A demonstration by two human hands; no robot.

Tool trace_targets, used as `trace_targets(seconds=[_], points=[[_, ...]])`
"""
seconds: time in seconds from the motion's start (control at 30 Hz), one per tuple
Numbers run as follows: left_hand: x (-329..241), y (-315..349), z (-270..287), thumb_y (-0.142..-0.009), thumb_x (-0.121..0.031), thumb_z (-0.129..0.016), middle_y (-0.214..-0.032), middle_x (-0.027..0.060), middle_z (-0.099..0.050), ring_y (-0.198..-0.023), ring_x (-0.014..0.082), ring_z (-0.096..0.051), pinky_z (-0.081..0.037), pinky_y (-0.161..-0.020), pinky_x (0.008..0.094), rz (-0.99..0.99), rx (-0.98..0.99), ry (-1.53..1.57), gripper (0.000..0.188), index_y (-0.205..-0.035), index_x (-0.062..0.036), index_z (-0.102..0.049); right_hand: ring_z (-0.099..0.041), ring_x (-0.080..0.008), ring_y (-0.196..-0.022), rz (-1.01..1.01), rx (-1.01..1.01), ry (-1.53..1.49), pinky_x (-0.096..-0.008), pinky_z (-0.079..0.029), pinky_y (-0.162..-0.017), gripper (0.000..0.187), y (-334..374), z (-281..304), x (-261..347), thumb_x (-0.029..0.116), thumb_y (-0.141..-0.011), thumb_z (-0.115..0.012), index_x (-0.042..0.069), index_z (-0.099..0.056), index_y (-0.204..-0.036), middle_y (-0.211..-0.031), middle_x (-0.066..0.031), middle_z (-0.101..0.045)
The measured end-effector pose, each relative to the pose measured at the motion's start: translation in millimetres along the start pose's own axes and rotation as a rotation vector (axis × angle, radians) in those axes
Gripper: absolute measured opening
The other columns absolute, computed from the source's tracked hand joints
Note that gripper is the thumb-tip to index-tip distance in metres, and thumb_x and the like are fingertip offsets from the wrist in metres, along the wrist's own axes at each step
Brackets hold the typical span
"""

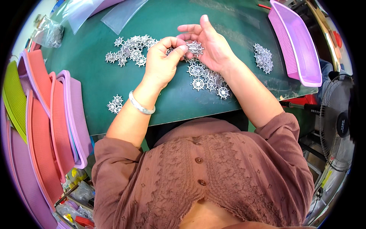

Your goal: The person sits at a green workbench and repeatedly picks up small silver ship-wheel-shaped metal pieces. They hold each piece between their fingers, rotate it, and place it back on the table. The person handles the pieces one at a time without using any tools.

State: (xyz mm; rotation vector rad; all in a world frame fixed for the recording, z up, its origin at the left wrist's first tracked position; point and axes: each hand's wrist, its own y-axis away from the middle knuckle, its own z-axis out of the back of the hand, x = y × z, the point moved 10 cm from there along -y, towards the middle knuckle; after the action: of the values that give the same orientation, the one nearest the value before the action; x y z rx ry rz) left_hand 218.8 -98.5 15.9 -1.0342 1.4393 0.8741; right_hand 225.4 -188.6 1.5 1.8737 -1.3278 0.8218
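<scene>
My left hand [162, 61], with a pale bangle [141, 104] on its wrist, pinches a silver ship's-wheel charm [195, 48] between thumb and forefinger. Close on the right, my right hand [214, 47] is half turned up, thumb and fingers apart, its palm beside the charm. Some of its fingertips lie behind the left hand and the charm. Below the right hand spreads a heap of ship's-wheel charms [198, 84]. Another heap of the same charms [131, 51] lies beyond my left wrist.
A small cluster of charms [115, 104] sits near the left front edge of the green table [171, 108], another cluster [263, 58] at the right. A purple basket [293, 42] stands far right, stacked baskets [42, 126] at left. Clear plastic bags [124, 15] lie at the back; a fan [335, 122] stands right.
</scene>
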Motion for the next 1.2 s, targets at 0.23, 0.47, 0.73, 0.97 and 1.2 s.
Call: trace_targets(seconds=[0.23,0.47,0.73,0.97,1.2], points=[[-1,-1,2,-0.082,-0.009,-0.057,-0.074,-0.0004,-0.056,-0.061,0.0056,-0.049,-0.037,-0.053,0.0174,0.060,-0.006,0.037,0.007,-0.087,-0.0039,-0.056,-0.050,-0.0142,-0.063,-0.012,-0.016,0.035,-0.0260,-0.042,-0.051,0.038,1,10,-1,0.033,-0.089,-0.046,-0.004,-0.053,-0.094,-0.081,-0.0101,-0.054],[-3,-1,-4,-0.079,-0.004,-0.058,-0.070,0.0015,-0.057,-0.068,0.0089,-0.058,-0.045,-0.060,0.0198,-0.009,0.004,-0.084,0.014,-0.092,0.0015,-0.056,-0.051,-0.0143,-0.071,0.087,0.037,0.128,-0.0254,-0.042,-0.056,0.056,7,-3,12,0.047,-0.090,-0.031,-0.002,-0.043,-0.114,-0.089,-0.0095,-0.053],[-12,3,-7,-0.079,-0.003,-0.058,-0.068,0.0014,-0.058,-0.062,0.0095,-0.058,-0.044,-0.057,0.0201,-0.070,-0.003,-0.023,0.008,-0.085,0.0014,-0.059,-0.051,-0.0139,-0.076,0.187,0.102,0.205,-0.0253,-0.042,-0.059,0.063,6,-10,14,0.053,-0.089,-0.026,-0.001,-0.038,-0.120,-0.094,-0.0106,-0.054],[5,-1,14,-0.079,-0.009,-0.060,-0.065,-0.0022,-0.054,-0.054,0.0046,-0.046,-0.036,-0.048,0.0175,0.106,-0.080,0.165,0.006,-0.082,-0.0038,-0.061,-0.050,-0.0126,-0.065,0.084,0.089,0.228,-0.0229,-0.040,-0.050,0.050,1,1,7,0.043,-0.091,-0.035,-0.001,-0.050,-0.106,-0.088,-0.0095,-0.055],[0,0,22,-0.078,-0.008,-0.060,-0.065,-0.0013,-0.054,-0.054,0.0057,-0.048,-0.037,-0.048,0.0181,0.108,-0.122,0.200,0.006,-0.081,-0.0033,-0.060,-0.050,-0.0097,-0.057,0.073,0.086,0.202,-0.0206,-0.038,-0.043,0.014,8,-1,12,0.012,-0.084,-0.054,-0.001,-0.057,-0.087,-0.072,-0.0079,-0.058]])
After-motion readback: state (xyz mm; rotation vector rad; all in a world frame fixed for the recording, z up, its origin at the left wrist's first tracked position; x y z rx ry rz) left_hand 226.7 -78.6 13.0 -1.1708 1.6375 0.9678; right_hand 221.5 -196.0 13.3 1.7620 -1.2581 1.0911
